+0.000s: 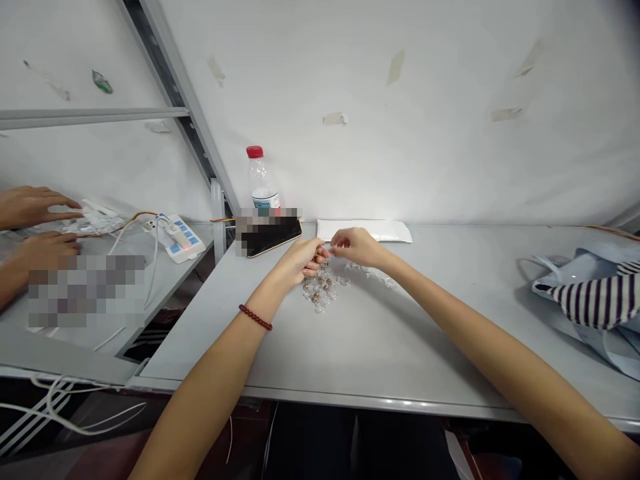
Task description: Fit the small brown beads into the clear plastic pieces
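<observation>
My left hand (pixel 305 260), with a dark red bead bracelet (pixel 255 318) on its wrist, is closed with the fingers curled at the near edge of a small heap. My right hand (pixel 356 247) pinches thumb and fingers together close beside the left fingertips. Whatever lies between the fingers of either hand is too small to make out. Under and in front of the left hand is the heap of small clear pieces (pixel 320 293), some with brass-coloured bits. More small clear pieces (pixel 384 280) lie scattered below the right hand.
Behind the hands lies a flat white packet (pixel 365 231). A phone (pixel 274 236) leans by a red-capped bottle (pixel 260 177). At right is a striped cloth bag (pixel 595 300). On the left table are a power strip (pixel 183 239) and another person's hands (pixel 37 207).
</observation>
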